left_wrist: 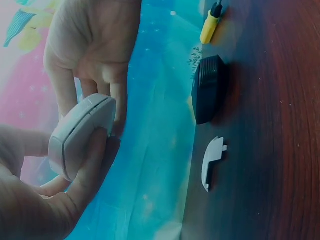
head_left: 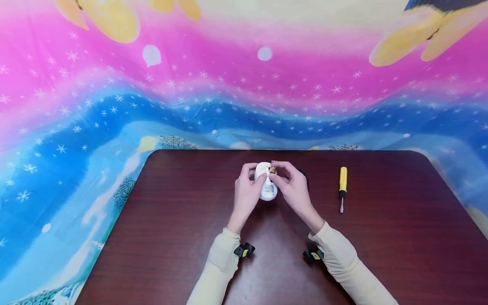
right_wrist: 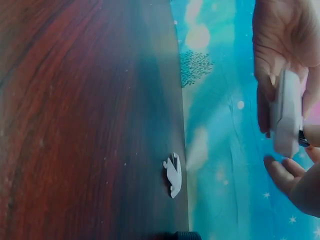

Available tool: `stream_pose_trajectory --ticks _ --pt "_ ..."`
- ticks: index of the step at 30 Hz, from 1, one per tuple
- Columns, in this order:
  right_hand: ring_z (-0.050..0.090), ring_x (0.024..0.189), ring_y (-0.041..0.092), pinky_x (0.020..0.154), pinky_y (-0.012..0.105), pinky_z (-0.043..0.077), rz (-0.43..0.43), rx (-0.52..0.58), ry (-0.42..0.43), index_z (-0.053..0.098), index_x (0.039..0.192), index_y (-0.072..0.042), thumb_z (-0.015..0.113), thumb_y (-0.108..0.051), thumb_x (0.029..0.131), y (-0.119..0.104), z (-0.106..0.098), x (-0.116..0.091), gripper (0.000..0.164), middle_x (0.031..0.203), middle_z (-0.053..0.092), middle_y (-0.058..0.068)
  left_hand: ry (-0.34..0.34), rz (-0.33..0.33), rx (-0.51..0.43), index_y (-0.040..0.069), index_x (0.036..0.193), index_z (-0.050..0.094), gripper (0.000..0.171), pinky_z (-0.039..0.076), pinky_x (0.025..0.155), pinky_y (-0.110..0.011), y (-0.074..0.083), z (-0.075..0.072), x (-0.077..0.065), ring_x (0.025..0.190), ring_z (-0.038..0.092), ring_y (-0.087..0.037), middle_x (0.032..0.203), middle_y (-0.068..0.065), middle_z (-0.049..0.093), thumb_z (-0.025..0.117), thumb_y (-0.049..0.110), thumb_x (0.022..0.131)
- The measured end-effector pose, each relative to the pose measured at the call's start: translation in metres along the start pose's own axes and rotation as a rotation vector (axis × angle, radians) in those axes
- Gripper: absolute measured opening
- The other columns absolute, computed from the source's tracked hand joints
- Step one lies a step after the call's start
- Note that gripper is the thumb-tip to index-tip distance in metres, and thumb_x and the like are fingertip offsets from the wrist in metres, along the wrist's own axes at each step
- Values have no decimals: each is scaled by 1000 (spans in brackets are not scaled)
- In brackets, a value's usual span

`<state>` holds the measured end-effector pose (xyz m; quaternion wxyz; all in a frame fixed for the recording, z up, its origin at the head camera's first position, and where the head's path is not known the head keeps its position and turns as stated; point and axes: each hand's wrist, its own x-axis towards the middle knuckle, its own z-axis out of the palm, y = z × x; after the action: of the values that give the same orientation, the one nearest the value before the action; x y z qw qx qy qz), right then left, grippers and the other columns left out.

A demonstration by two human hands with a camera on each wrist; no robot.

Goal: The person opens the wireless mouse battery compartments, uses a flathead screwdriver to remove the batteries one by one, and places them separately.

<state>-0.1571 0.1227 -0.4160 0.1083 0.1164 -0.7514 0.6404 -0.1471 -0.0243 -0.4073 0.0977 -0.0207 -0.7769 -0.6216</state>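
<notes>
A white computer mouse (head_left: 268,193) is held up over the table, its underside with a label facing the head camera. My left hand (head_left: 245,189) grips it by the left side, thumb across the underside. At the mouse's upper right, my right hand (head_left: 296,186) pinches a small gold-and-dark battery (head_left: 272,170) between thumb and forefinger, at the battery opening. The battery's dark end (right_wrist: 303,139) peeks out beside the mouse in the right wrist view. A loose white cover (left_wrist: 212,162) lies on the table in the left wrist view.
A yellow-handled screwdriver (head_left: 343,186) lies to the right on the dark wooden table (head_left: 183,237). Mostly behind my right hand in the head view sits a black ribbed object (left_wrist: 209,90). A printed cloth (head_left: 228,84) hangs behind the table.
</notes>
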Motion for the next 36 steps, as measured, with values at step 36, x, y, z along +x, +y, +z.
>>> stream_pose_trajectory --ticks 36 --pt "70 77 16 71 43 63 363 279 7 62 119 14 65 8 95 24 13 16 25 92 69 20 -8 -76 179 2 133 61 44 50 95 -49 -28 -25 13 110 66 -34 118 -19 73 66 2 89"
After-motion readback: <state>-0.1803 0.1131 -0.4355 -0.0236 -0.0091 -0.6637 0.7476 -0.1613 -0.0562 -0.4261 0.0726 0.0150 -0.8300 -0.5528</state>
